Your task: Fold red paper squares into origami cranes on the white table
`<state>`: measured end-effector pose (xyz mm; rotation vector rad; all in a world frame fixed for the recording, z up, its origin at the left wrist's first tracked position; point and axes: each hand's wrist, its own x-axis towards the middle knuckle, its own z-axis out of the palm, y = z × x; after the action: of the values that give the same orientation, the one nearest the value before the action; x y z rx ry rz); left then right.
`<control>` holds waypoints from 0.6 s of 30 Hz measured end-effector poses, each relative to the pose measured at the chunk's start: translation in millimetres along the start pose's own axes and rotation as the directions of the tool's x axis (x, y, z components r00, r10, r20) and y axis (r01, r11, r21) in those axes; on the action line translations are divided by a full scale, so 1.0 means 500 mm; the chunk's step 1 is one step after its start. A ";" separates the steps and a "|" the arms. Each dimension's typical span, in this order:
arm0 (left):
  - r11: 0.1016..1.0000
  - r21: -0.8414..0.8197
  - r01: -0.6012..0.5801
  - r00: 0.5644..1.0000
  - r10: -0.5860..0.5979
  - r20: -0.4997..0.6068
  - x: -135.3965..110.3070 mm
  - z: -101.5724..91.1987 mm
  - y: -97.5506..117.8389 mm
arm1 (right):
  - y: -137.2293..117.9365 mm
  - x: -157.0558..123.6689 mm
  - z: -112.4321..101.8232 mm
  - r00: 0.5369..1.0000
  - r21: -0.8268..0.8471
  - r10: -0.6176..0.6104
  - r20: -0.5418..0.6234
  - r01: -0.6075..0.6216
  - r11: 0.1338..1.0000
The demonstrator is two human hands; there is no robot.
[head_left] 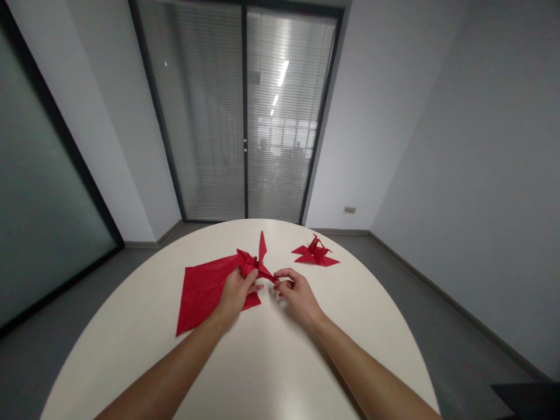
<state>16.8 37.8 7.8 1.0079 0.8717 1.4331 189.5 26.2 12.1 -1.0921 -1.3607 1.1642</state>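
A half-folded red paper crane (257,263) stands on the white table, one pointed flap sticking up. My left hand (235,293) is closed on its body from the near left side. My right hand (296,290) pinches the crane's tip at the right with thumb and forefinger. Under my left hand lies a flat red paper sheet (205,289), diamond-shaped. A finished red paper crane (315,253) rests apart, farther back on the right.
The white rounded table (262,361) ends at a curved far edge just beyond the cranes. Behind it are glass doors with blinds (245,116), grey walls and a grey floor. A dark object (529,399) shows at the bottom right corner.
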 end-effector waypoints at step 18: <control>0.997 0.025 0.072 0.981 -0.075 0.176 -0.011 0.010 0.003 | -0.011 -0.011 0.010 0.969 0.005 -0.211 0.132 0.212 0.977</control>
<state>21.1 32.2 10.2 1.0885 0.7854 1.2541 185.2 19.4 16.7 -0.8644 -1.5462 1.0883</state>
